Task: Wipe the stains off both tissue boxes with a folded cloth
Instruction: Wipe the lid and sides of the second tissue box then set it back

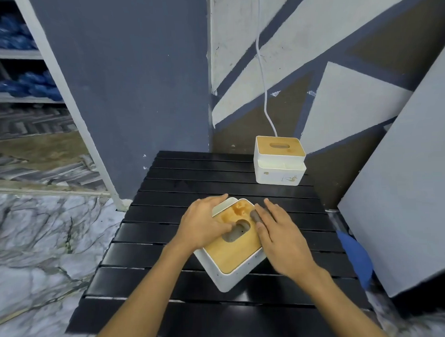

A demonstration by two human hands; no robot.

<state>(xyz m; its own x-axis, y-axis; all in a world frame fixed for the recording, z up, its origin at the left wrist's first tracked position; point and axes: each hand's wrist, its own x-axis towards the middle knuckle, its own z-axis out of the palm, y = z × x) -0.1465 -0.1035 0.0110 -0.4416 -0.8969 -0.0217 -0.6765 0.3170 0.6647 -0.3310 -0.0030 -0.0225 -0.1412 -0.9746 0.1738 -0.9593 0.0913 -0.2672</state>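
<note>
both hands sit on the white wooden-lidded tissue box (234,246): left hand (203,225) flat and spread, right hand (276,232) pressing the grey folded cloth (256,215) beside the orange stain (239,210).

No legible text or labels.

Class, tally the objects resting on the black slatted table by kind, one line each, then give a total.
White tissue boxes with wooden lids: 2, near and far
Grey folded cloth under the right hand: 1
Total: 3
</note>
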